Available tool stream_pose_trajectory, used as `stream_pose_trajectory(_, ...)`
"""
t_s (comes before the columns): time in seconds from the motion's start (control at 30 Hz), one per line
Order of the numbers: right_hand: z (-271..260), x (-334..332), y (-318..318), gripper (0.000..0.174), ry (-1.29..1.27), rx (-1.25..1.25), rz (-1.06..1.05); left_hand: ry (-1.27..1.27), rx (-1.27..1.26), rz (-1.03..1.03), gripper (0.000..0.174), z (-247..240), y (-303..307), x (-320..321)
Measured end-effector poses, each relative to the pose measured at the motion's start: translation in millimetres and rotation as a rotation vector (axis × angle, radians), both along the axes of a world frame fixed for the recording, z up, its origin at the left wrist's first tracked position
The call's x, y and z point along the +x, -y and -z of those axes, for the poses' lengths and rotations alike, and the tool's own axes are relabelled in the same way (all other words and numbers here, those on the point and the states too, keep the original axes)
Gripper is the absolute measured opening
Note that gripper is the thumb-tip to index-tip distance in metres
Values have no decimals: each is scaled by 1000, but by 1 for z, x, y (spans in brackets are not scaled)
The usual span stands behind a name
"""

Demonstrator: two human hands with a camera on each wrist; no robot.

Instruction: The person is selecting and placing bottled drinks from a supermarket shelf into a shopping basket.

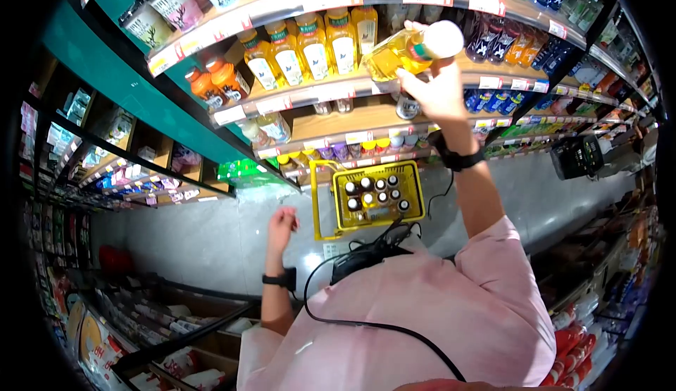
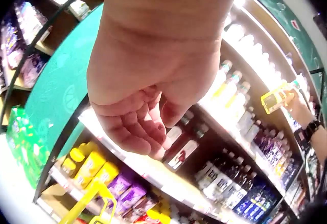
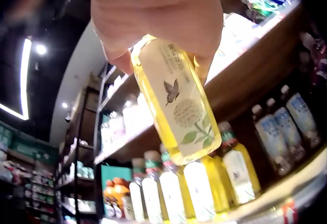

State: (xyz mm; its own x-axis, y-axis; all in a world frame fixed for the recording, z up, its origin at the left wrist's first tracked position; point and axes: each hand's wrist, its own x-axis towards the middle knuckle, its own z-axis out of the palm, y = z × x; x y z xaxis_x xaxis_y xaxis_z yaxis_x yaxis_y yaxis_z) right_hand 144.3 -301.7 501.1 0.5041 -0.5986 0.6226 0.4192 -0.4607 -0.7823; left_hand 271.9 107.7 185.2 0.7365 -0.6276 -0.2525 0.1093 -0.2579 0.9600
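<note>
A bottle of yellow liquid [image 1: 391, 56] with a white cap is gripped by my right hand [image 1: 438, 89], tilted in front of the middle shelf. Its label with a butterfly and a flower [image 3: 180, 96] faces the right wrist camera, and the right hand [image 3: 158, 19] covers its upper part. Similar yellow bottles [image 1: 312, 47] stand in a row on the shelf to its left. My left hand [image 1: 283, 223] hangs low, left of the yellow basket, touching nothing; in the left wrist view the left hand [image 2: 148, 91] has loosely curled fingers.
A yellow basket [image 1: 421, 192] holding several dark-capped bottles stands on the grey floor [image 1: 204, 239] below the shelves. Orange bottles [image 1: 227, 78] are at the shelf's left, purple bottles [image 1: 486, 37] at its right. A black cable [image 1: 384, 324] runs across the pink shirt.
</note>
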Motion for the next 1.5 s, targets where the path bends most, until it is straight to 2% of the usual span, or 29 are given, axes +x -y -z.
stream_pose_trajectory(0.07,-24,-25,-12,66,-10,-165,-95,17,-8,-26,25,-65,19,16)
stream_pose_trajectory(0.13,-46,-42,-39,72,36,168,-466,-52,-132,-11,33,-128,51,16)
stream_pose_trajectory(0.2,-43,-43,-50,75,40,284,-625,-122,-308,205,44,-180,79,12)
stream_pose_trajectory(0.23,-34,-36,-56,84,73,349,-658,-282,-382,279,52,-194,91,7)
stream_pose_trajectory(0.27,-37,-34,-68,87,61,467,-786,-438,-458,352,60,-207,103,0)
stream_pose_trajectory(0.33,-25,-15,-79,88,135,521,-980,-577,-598,472,79,-249,123,-34)
stream_pose_trajectory(0.37,-21,-11,-81,88,137,533,-990,-657,-620,651,88,-265,132,-42)
stream_pose_trajectory(0.4,-18,-7,-82,88,100,516,-1067,-735,-642,832,97,-272,138,-48)
stream_pose_trajectory(0.43,-15,-2,-82,88,65,494,-1144,-990,-790,826,106,-258,138,-50)
stream_pose_trajectory(0.47,-9,3,-82,88,117,561,-1210,-966,-884,851,102,-248,136,-51)
stream_pose_trajectory(0.53,-3,10,-81,90,197,492,-1313,-1096,-1022,662,99,-264,131,-73)
stream_pose_trajectory(0.57,-4,13,-79,90,201,497,-1316,-1094,-1018,656,99,-258,129,-71)
stream_pose_trajectory(0.63,-6,16,-77,77,129,615,-1515,-819,-884,666,103,-247,125,-66)
stream_pose_trajectory(0.67,-3,16,-77,77,134,609,-1519,-811,-882,667,103,-244,123,-66)
stream_pose_trajectory(0.73,8,15,-76,75,5,583,-1150,-539,-754,428,94,-244,119,-72)
stream_pose_trajectory(0.77,14,11,-73,72,-116,618,-1031,-446,-784,452,86,-240,119,-69)
stream_pose_trajectory(0.8,14,11,-77,72,-114,623,-1032,-446,-780,449,86,-237,119,-66)
stream_pose_trajectory(0.87,12,12,-90,75,-153,357,-817,-434,-786,317,82,-229,119,-65)
stream_pose_trajectory(1.0,-3,4,-110,77,-64,435,-835,-449,-866,251,76,-230,121,-71)
stream_pose_trajectory(1.07,-11,-1,-116,80,-102,467,-804,-449,-877,282,77,-228,118,-70)
stream_pose_trajectory(1.5,-14,7,-123,82,-36,427,-762,-560,-920,313,82,-221,113,-61)
